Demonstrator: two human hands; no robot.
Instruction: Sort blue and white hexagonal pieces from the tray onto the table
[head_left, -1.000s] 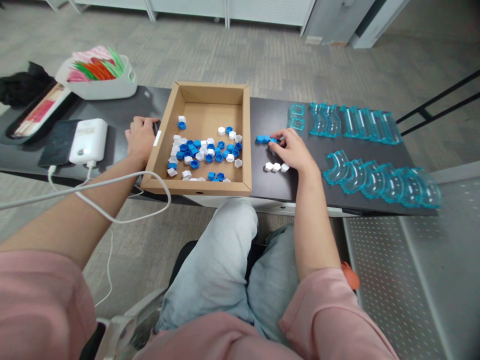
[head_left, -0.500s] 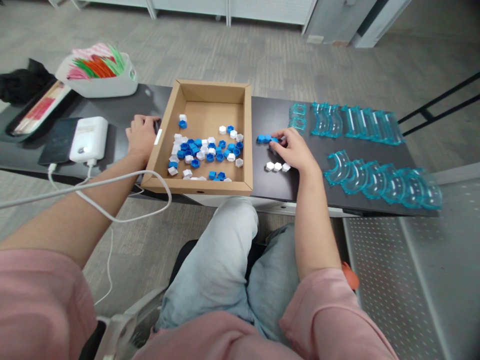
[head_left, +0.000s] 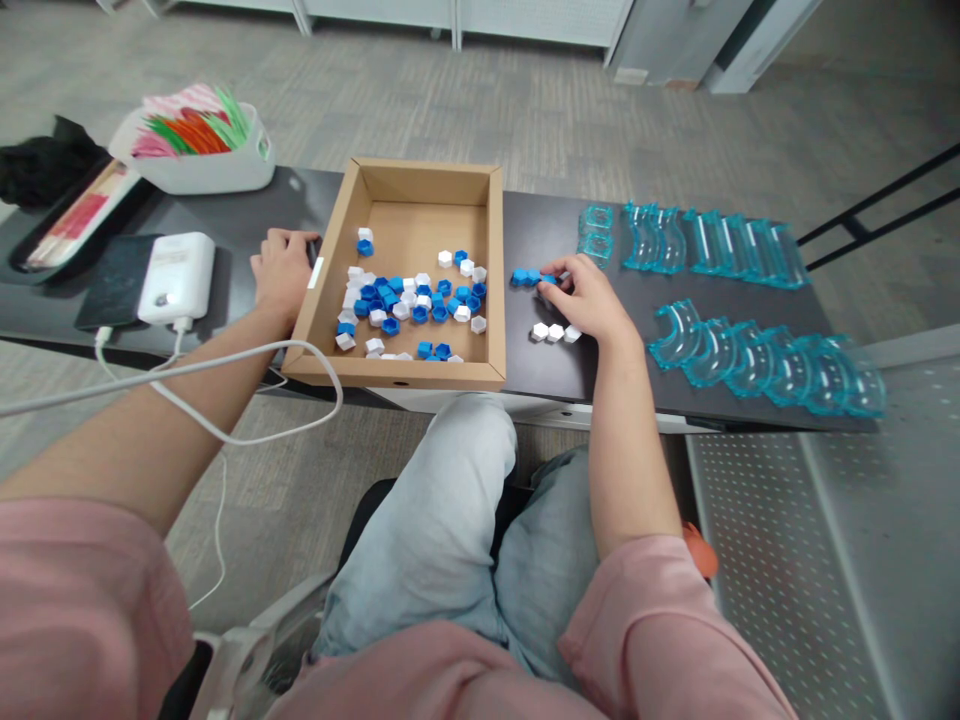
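Observation:
My right hand [head_left: 586,297] is closed in a pinch on a blue hexagonal piece [head_left: 548,279] at the right end of a short row of blue hexagonal pieces [head_left: 525,277] on the dark table. Just below it lies a row of three white hexagonal pieces [head_left: 555,333], its right end close to my wrist. My left hand [head_left: 279,265] rests at the left wall of a cardboard box [head_left: 427,180], fingers curled by a small dark thing that I cannot make out. Inside the box lie loose blue and white hexagonal pieces [head_left: 409,297], mostly toward the near side.
Clear teal plastic track pieces [head_left: 765,365] lie in rows on the right of the table. On the left are a white power bank [head_left: 178,278] with cables, a white basket [head_left: 210,175] of coloured sticks and a black tray [head_left: 45,262]. A white cable [head_left: 300,345] loops over my left forearm.
My right hand and the blue row have shifted very slightly to the left. My left hand and the box stay where they were.

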